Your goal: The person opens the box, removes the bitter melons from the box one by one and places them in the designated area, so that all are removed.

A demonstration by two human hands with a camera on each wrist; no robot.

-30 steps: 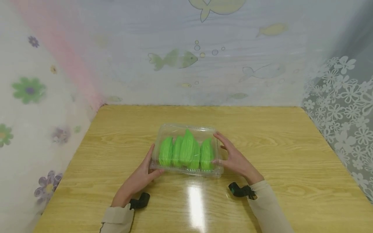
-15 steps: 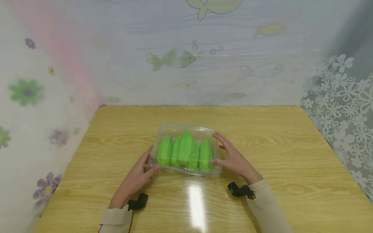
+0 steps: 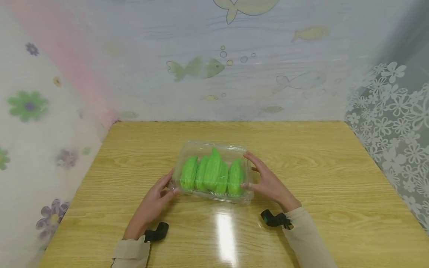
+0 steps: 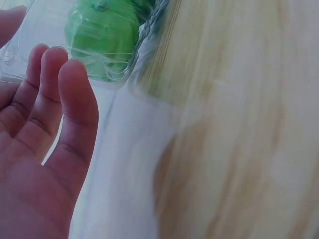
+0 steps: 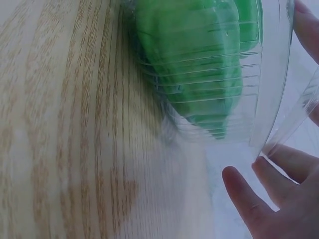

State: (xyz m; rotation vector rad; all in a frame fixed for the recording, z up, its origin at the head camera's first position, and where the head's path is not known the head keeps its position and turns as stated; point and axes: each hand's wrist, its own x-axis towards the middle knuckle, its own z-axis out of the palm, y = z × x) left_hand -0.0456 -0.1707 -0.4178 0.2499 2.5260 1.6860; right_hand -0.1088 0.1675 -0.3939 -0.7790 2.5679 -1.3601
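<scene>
Hands [image 3: 151,204] [image 3: 272,185] touching clear box [image 3: 216,198] — long axis crosswise, right end nearer.

Left hand [image 3: 151,206]: we watch it ease back and leftward at the clear plastic box [image 3: 214,197] | Thumb [image 3: 171,195]: we see its tip slide along the front edge to the near left corner | Fish drawing [image 3: 201,67]: we find it slightly farther left in our head view

Wood-grain tabletop [image 3: 318,160] before a pale fish-patterned backdrop [image 3: 151,96], flowered wall [image 3: 37,149] at left.
</scene>
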